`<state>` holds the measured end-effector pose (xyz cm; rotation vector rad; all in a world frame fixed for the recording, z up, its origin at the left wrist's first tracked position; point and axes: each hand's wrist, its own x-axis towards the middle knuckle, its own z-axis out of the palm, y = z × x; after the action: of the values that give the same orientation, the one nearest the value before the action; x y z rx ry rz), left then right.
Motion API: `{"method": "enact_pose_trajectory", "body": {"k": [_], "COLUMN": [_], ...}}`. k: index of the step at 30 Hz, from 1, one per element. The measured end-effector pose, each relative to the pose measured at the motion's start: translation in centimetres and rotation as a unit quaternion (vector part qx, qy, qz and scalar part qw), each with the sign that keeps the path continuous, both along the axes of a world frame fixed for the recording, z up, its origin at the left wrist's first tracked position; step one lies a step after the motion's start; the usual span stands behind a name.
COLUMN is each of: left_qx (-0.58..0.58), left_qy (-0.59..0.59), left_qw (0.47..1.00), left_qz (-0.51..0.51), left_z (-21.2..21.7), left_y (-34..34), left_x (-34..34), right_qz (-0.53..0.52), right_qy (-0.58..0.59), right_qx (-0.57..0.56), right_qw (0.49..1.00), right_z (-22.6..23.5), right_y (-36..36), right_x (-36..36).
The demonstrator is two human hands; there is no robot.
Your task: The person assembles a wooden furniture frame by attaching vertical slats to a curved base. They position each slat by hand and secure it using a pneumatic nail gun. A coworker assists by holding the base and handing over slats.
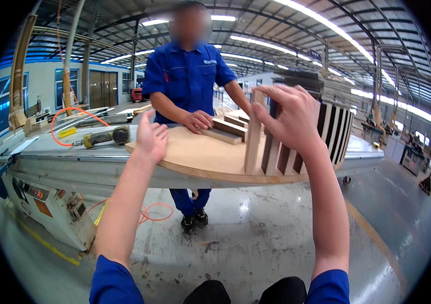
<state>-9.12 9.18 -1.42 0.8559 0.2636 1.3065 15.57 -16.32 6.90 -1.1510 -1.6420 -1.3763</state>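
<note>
My right hand (292,115) grips the top of an upright pale wooden slat (252,144), with the thumb on its left side and the fingers over its top. The slat stands at the front edge of a flat wooden board (200,152) with a rounded outline. To its right, several dark and light slats (334,131) stand upright in a curved row, partly behind my right hand and forearm. My left hand (152,138) is open and holds nothing, fingers spread, at the board's left end; whether it touches the board I cannot tell.
Across the board stands a co-worker (185,76) in blue, one hand (199,121) at loose wooden strips (223,135). A yellow-and-black power tool (105,137) and orange hose (53,121) lie left on the metal machine table (88,164). A control box (48,207) sits below.
</note>
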Motion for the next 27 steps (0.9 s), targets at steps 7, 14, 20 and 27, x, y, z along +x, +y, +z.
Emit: {"method": "enact_pose_trajectory", "body": {"k": [7,14,20,27], "left_qx": [0.008,0.015,0.028,0.027], "left_qy": [0.007,0.013,0.021,0.017], "left_qw": [1.000,1.000,0.999,0.999], "left_qz": [-0.011,0.000,-0.002,-0.003], "left_z": [0.0,0.4,0.3,0.3], "left_y": [0.6,-0.3,-0.1,-0.1], "left_x": [-0.4,-0.3,-0.4,-0.3], "right_qz": [0.033,0.017,-0.016,0.001], "right_qy": [-0.007,-0.008,0.015,-0.009], "right_qx": [0.036,0.032,-0.020,0.037], "right_qw": [0.999,0.999,1.000,0.999], "right_z": [-0.3,-0.3,-0.3,-0.3], "right_y": [0.7,1.0,0.8,0.8], "right_x": [0.5,0.9,1.0,0.7]}}
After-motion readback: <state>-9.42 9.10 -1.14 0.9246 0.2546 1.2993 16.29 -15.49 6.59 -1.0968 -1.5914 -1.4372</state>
